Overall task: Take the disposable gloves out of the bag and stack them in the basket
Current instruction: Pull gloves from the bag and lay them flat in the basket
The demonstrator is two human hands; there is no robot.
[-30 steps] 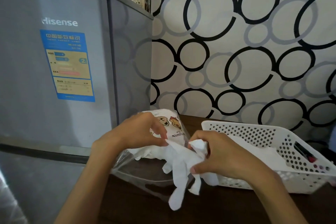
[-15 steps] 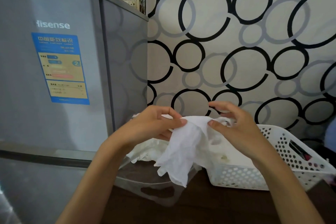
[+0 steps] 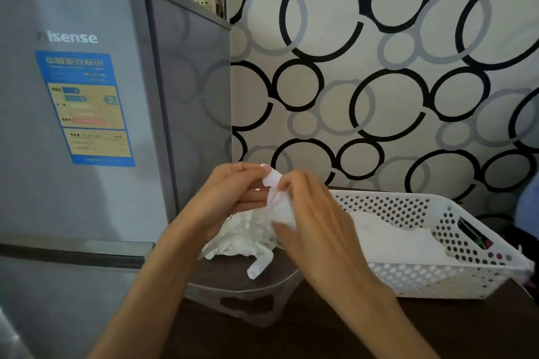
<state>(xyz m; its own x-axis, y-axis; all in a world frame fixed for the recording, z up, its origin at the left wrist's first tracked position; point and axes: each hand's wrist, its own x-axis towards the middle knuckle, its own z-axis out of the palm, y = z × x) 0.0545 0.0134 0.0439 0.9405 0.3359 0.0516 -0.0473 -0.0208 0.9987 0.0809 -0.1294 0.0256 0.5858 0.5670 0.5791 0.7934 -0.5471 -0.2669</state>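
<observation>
Head view: both hands work one thin white glove (image 3: 277,207) loose above the clear bag (image 3: 248,297).

Left hand (image 3: 230,198) and right hand (image 3: 309,213) each pinch the glove just left of the white perforated basket (image 3: 437,280), where flat gloves (image 3: 393,239) already lie. Best to spread it flat before laying it squarely on that stack, leaving the crumpled pile (image 3: 242,239) in the bag.

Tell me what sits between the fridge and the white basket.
In the head view: the clear bag of crumpled gloves, with the left hand and right hand pinching one glove above it.
</observation>
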